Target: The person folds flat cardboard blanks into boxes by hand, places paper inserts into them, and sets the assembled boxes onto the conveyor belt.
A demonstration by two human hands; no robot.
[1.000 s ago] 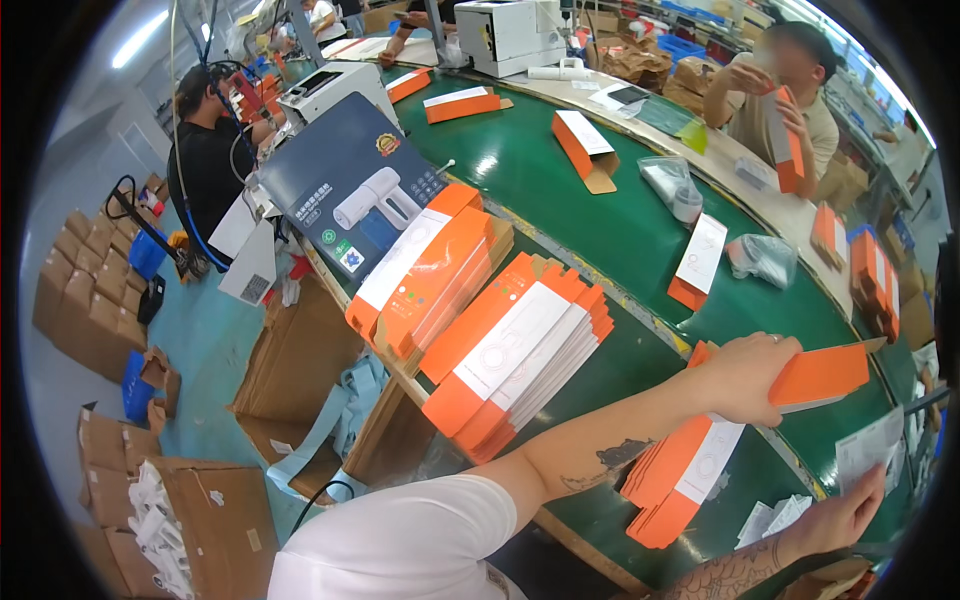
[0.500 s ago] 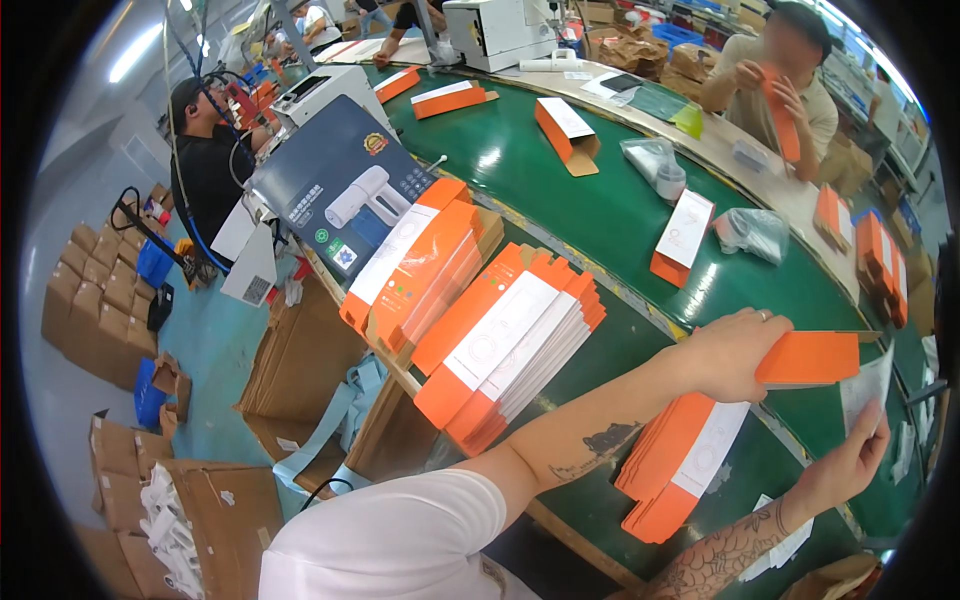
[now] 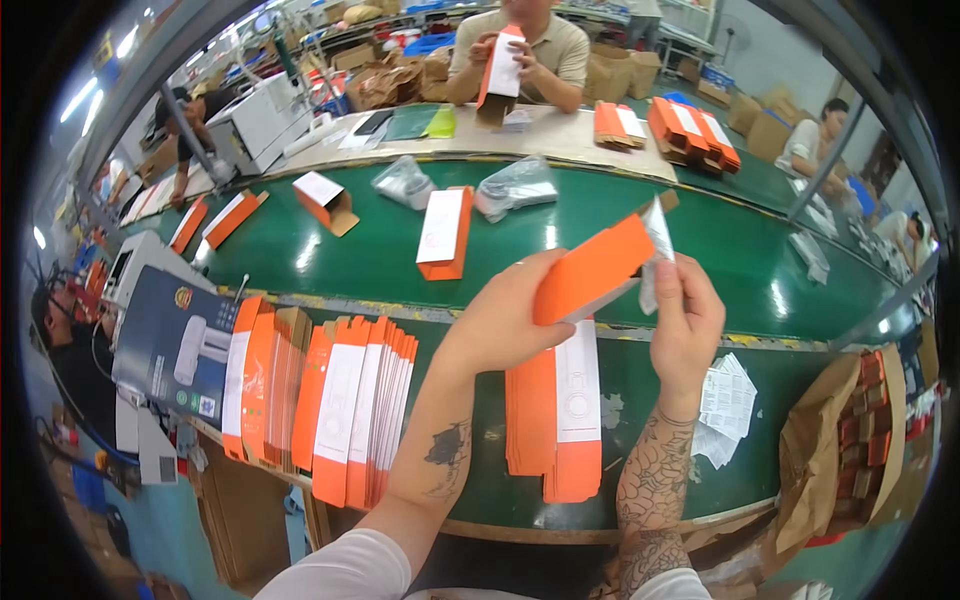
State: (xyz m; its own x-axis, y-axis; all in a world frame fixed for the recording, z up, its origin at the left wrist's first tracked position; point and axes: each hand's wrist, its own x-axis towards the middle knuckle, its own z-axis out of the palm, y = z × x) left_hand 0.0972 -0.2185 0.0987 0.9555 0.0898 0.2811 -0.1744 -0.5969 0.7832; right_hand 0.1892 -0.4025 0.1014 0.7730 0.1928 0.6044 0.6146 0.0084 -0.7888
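Observation:
My left hand (image 3: pixel 510 315) is wrapped round an orange and white carton (image 3: pixel 600 262), held tilted above the green work surface. At the carton's right end, which has a raised brown flap, my right hand (image 3: pixel 688 318) pinches a thin silvery-white sheet or packet (image 3: pixel 655 250). Whether part of it sits inside the carton I cannot tell. Under the hands lies a stack of flat orange and white cartons (image 3: pixel 575 430). Printed leaflets (image 3: pixel 725 405) lie to the right, beside my right forearm.
More flat cartons (image 3: pixel 350 400) stand in rows at left by a dark printed box (image 3: pixel 170 345). A green conveyor (image 3: pixel 340 255) carries cartons and bagged parts (image 3: pixel 515 188). Across it a person (image 3: pixel 520 60) holds a carton. A brown paper bag (image 3: pixel 815 450) of orange pieces stands at right.
The view has swung to the right and levelled, so my hands now show near the middle. My left hand still holds the carton, and the silvery sheet is now right against its end.

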